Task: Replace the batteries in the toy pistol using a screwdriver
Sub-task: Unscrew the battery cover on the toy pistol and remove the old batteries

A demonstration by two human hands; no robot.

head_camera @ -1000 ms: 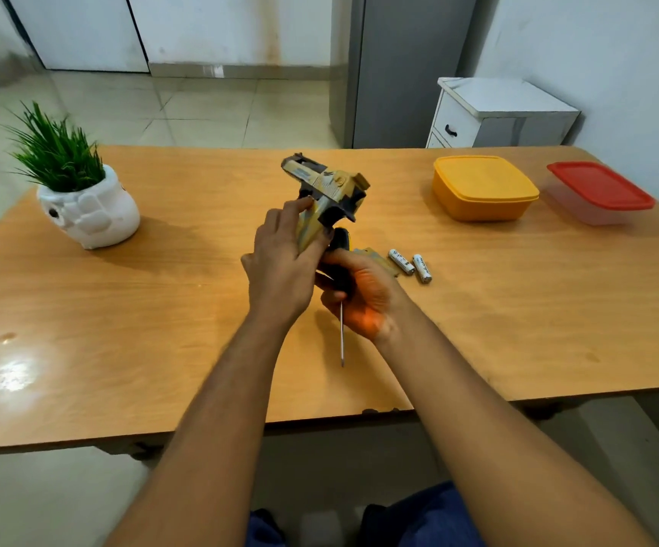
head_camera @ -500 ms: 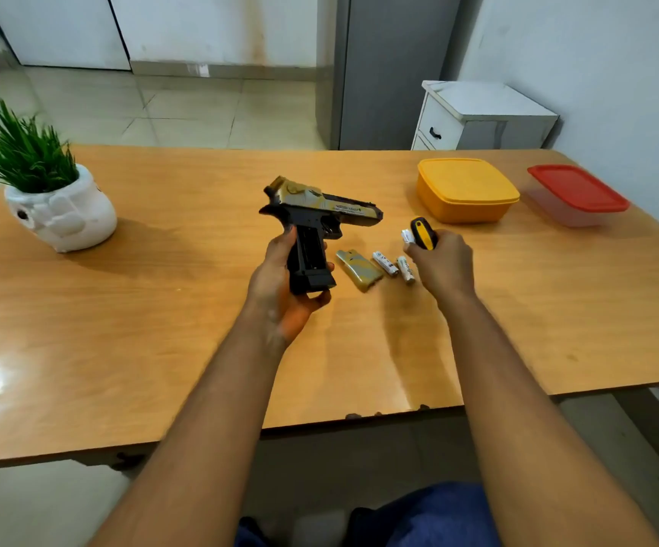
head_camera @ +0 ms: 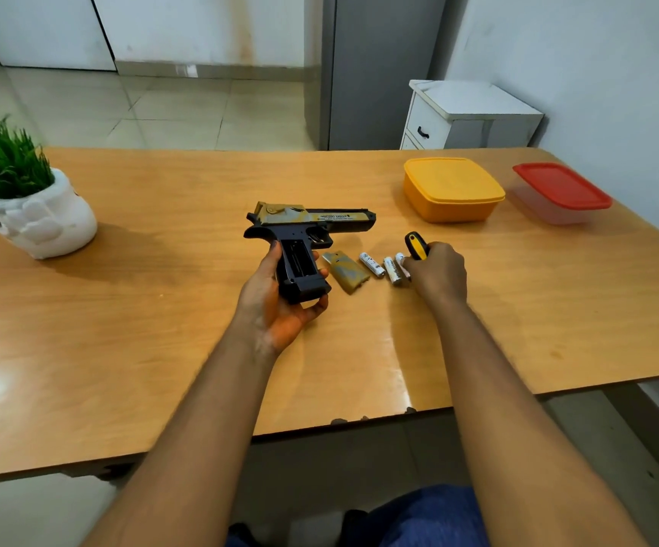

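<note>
Left hand (head_camera: 280, 305) grips the toy pistol (head_camera: 304, 238) by its opened handle, right hand (head_camera: 436, 276) clutching the screwdriver (head_camera: 416, 245) over the batteries (head_camera: 383, 265).

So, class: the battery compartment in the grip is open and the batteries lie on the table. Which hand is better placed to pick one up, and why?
The right hand: it is already at the batteries, though holding the screwdriver. The left hand grips the toy pistol.

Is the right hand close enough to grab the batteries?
Probably yes. The right hand already holds the screwdriver, and its fingers reach down right at the nearest of the batteries on the table. Nothing lies between, though the screwdriver crowds its fingers.
</note>
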